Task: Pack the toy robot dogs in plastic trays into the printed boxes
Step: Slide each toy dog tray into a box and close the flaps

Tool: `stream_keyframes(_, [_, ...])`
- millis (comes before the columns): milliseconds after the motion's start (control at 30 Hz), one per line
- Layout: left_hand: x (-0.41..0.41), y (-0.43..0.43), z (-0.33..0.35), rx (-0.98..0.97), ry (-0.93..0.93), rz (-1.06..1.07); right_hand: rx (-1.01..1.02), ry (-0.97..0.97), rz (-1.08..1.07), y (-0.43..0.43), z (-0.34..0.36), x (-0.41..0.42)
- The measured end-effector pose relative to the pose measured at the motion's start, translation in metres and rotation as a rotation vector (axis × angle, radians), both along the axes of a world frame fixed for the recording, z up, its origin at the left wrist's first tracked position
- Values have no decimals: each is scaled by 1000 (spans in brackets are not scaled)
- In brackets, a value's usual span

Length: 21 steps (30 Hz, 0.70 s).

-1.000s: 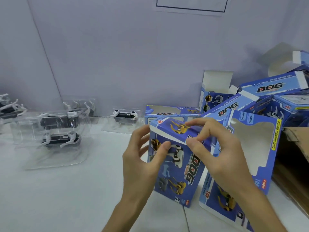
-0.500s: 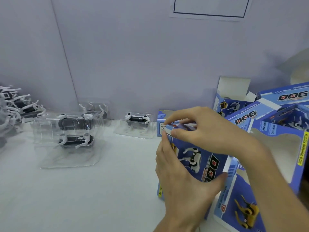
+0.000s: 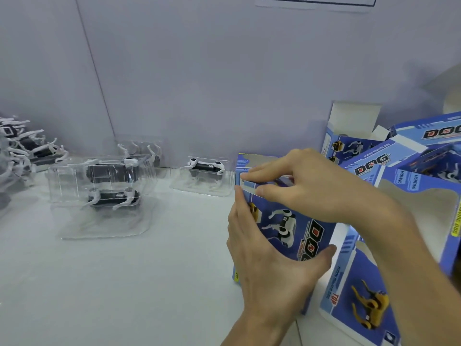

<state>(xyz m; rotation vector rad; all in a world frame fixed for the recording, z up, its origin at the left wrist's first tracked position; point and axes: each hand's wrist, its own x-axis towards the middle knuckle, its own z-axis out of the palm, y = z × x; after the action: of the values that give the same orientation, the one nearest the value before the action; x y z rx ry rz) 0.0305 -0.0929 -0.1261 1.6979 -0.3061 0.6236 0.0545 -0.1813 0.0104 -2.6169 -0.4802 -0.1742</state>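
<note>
Your L hand [image 3: 269, 265] wraps the blue printed cardboard box [image 3: 294, 228], upright on white tabletop [image 3: 124, 283], thumb on front face. Your R hand [image 3: 311, 186] pinches its top flap, fingers curled. Well left: black-white toy robot dogs in clear plastic trays [image 3: 109, 193].

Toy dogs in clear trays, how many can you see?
4: two stacked dogs at left, a back dog by the wall, a lone dog beside the box. The far-left pile may hide more.
</note>
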Motion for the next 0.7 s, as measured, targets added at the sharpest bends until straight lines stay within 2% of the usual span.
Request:
stream_keyframes(100, [7, 7, 1, -5, -4, 34, -94, 31, 16, 7, -10, -3])
stream_keyframes(267, [24, 21, 3, 70, -54, 130, -312, -73, 39, 19, -23, -3])
stream_keyframes(400, [31, 26, 3, 24, -75, 91, -338, -81, 46, 20, -23, 3])
stream_keyframes(533, [40, 43, 6, -137, -247, 9, -317, -59, 78, 21, -23, 4])
stream_keyframes(633, [49, 57, 8, -61, -401, -9, -313, -66, 100, 20, -23, 4])
stream_keyframes(700, [51, 60, 6, -37, -402, -51, -333, -62, 101, 19, -24, 3])
